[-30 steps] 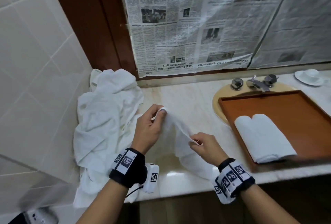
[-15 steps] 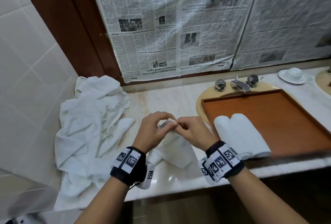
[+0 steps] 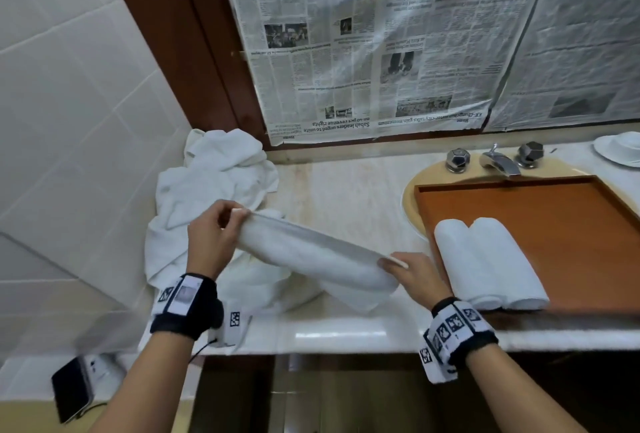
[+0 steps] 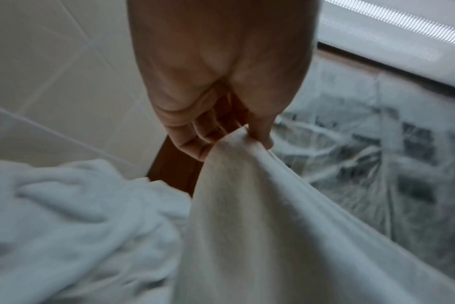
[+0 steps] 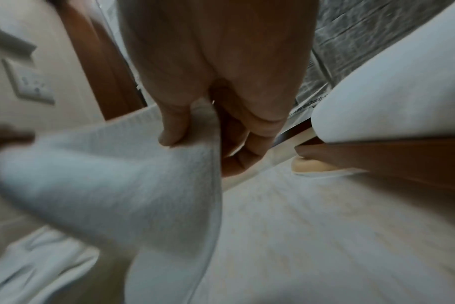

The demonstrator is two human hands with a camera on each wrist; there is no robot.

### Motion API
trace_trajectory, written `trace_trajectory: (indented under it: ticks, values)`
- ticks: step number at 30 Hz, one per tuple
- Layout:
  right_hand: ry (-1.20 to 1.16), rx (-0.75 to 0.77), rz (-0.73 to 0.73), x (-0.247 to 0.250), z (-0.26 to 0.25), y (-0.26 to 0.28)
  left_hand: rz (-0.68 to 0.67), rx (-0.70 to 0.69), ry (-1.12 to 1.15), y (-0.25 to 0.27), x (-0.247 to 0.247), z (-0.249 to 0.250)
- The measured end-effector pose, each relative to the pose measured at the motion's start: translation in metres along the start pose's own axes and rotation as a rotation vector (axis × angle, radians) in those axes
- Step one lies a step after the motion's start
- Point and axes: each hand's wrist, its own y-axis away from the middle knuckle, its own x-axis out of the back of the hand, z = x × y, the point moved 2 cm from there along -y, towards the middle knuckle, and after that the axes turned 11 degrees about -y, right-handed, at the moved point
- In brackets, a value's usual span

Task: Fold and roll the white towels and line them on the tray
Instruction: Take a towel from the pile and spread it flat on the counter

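I see the white towel [image 3: 311,259] stretched taut above the marble counter [image 3: 346,190], my left hand [image 3: 211,238] pinching one top corner and my right hand [image 3: 415,275] the other, beside two rolled towels [image 3: 491,259] on the wooden tray [image 3: 554,218].

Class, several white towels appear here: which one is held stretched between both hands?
The towel over the counter, pinched by the left hand and right hand; others lie heaped or rolled.
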Motion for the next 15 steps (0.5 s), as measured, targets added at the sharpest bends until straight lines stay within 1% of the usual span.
trace_trajectory:
  ticks: [2, 4, 6, 8, 9, 11, 13, 15]
  values:
    - [0.051, 0.011, -0.024, -0.005, -0.003, -0.007, -0.117, 0.09, -0.113, -0.001, -0.015, -0.037]
    - [0.115, 0.002, -0.043, -0.016, 0.003, -0.015, -0.277, 0.127, -0.168, 0.008, -0.04, -0.062]
    - [0.154, -0.022, -0.008, -0.029, 0.014, -0.021, -0.427, 0.152, -0.216, 0.021, -0.071, -0.076]
    - [0.198, -0.034, 0.017, -0.043, 0.027, -0.02, -0.523, 0.149, -0.296, 0.039, -0.099, -0.083]
    - [0.218, -0.05, 0.001, -0.049, 0.032, -0.018, -0.558, 0.132, -0.355, 0.05, -0.11, -0.083]
    - [0.242, -0.118, -0.071, -0.057, 0.042, -0.008, -0.549, 0.093, -0.423, 0.073, -0.124, -0.078]
    - [0.245, -0.17, -0.111, -0.055, 0.05, 0.006, -0.548, 0.079, -0.39, 0.096, -0.132, -0.07]
    - [0.255, -0.203, -0.103, -0.047, 0.054, 0.023, -0.633, 0.029, -0.338, 0.117, -0.139, -0.06]
